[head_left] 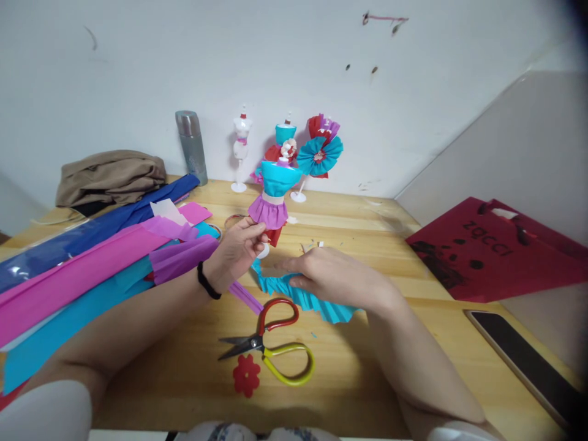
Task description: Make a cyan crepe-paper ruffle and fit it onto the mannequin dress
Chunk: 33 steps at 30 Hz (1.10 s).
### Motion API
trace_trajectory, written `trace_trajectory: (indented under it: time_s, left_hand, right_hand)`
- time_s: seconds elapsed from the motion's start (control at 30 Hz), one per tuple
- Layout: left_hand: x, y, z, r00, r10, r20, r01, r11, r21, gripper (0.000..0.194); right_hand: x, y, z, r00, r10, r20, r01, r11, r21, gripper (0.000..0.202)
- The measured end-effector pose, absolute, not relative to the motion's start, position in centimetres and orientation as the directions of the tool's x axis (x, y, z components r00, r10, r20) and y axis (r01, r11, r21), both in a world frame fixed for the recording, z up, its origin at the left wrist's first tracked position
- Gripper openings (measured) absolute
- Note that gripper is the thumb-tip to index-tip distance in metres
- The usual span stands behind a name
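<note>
A small dress form (280, 177) wears a turquoise crepe paper top, a pale waistband and a purple ruffled skirt with red paper below. My left hand (241, 245) is closed, pinching the skirt's lower edge between thumb and fingers. A pleated turquoise crepe paper strip (316, 303) lies on the table, partly under my right hand (335, 278). The right fingers stretch leftward over the strip; some are hidden. Nearer me rest scissors (257, 343) with one red and one yellow handle, blades apart. Beside the blades is a red paper flower (247, 375).
Crepe paper sheets (92, 269) in pink, turquoise, blue and purple pile up at left, near brown cloth (110, 177) and a grey bottle (192, 147). More dress forms (241, 144) stand by the wall. At right are a red paper bag (496, 251) and a phone (519, 361).
</note>
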State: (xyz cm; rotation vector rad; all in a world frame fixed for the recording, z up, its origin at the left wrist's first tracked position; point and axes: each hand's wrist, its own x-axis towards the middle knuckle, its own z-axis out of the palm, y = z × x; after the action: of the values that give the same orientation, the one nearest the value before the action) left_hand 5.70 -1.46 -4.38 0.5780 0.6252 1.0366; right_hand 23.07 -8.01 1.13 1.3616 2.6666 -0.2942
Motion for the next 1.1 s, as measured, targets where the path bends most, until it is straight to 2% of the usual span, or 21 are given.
trace_trajectory:
  time_s: [0.23,0.43,0.8,0.97,1.1]
  left_hand:
    - [5.3,-2.0,-3.3,0.392,0.903,-0.176,-0.582,0.391,0.713,0.018]
    - [5.3,-2.6,-2.5,0.397,0.895,-0.202,-0.610,0.422,0.671,0.014]
    - [5.1,-2.7,-2.8,0.406,0.885,-0.229,-0.615,0.450,0.647,0.019]
    - [5.0,-2.7,-2.6,0.400,0.876,-0.269,-0.638,0.478,0.604,0.016]
    - [4.9,-2.7,-2.4,0.400,0.879,-0.260,-0.651,0.472,0.594,0.016]
  right_hand:
    - [23.8,-7.5,1.5,-0.553,0.820,-0.150,0.831,0.528,-0.177,0.046]
    - [23.9,-7.3,1.4,-0.518,0.844,-0.138,0.854,0.504,-0.128,0.042]
    - [23.0,-5.9,-0.9,-0.494,0.865,-0.093,0.868,0.482,-0.124,0.070]
    - [23.4,-6.4,-0.6,-0.478,0.876,-0.059,0.870,0.463,-0.167,0.060]
    - [23.5,-6.8,-0.5,-0.460,0.886,-0.063,0.884,0.450,-0.125,0.060]
